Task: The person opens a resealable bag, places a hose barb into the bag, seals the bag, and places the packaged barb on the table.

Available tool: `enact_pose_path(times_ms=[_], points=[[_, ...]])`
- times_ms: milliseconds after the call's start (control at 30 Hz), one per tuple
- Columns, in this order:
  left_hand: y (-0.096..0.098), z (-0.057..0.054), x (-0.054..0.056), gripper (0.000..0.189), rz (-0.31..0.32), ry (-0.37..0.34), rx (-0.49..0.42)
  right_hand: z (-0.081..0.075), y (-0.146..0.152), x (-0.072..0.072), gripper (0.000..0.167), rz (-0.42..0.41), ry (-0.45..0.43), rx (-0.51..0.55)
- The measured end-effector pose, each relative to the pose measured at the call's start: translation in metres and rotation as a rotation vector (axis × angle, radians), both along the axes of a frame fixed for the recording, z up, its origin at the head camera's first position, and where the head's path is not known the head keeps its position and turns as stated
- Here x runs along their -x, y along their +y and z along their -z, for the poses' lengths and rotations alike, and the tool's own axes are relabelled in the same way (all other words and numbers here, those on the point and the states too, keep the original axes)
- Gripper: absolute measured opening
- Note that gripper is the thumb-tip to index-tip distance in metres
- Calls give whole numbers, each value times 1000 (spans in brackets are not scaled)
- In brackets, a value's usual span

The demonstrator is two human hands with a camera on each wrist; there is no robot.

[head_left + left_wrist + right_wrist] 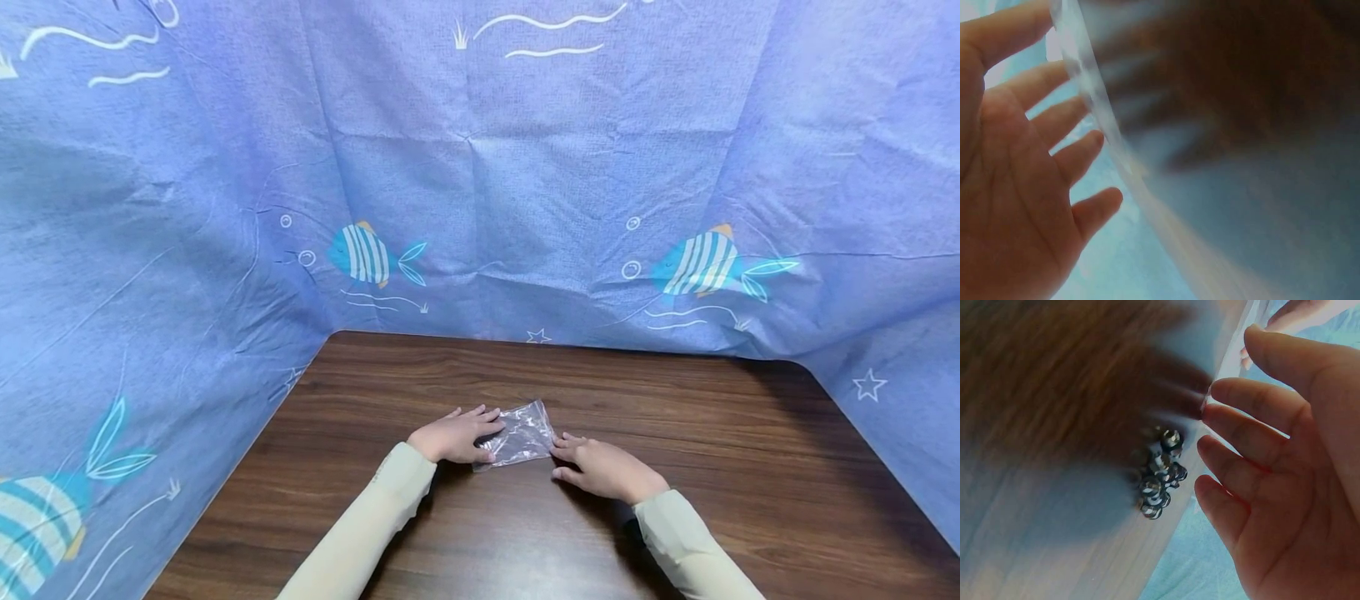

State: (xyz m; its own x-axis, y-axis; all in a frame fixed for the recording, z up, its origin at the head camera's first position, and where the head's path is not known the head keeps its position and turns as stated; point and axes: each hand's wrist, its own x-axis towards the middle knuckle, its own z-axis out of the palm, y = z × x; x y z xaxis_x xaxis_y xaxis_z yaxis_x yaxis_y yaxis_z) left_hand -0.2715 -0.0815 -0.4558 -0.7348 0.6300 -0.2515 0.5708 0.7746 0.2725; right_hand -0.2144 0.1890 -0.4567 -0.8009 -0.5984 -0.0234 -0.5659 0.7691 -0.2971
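A clear plastic bag (521,435) lies flat on the wooden table, wrinkled and shiny. Over its left side rests my left hand (461,435), fingers spread and fairly straight. The left wrist view shows this hand's palm (1016,187) beside the bag's pale edge. My right hand (600,468) touches the bag's right edge with its fingertips, its fingers extended. Below the right palm (1297,481), the right wrist view shows a cluster of dark, shiny round beads (1159,478) by the table surface. The head view hides these beads, and whether they are strung together is unclear.
The dark wooden table (480,533) extends around both hands. A blue fish-print cloth (525,183) hangs behind it and along both sides. Pale sleeves (360,525) cover both forearms.
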Motion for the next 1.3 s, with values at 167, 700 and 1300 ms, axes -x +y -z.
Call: enact_pose_path(times_ms=[167,700,1300], points=[[-5,-2,7,58,6,-51,-25,-1,-3,-3,44,-22,23,-14],[-2,-6,9,55,-18,-38,-13,1,-4,0,36,-70,19,79],[20,-14,11,23,-38,-10,-421,1,6,25,19,-7,61,305]])
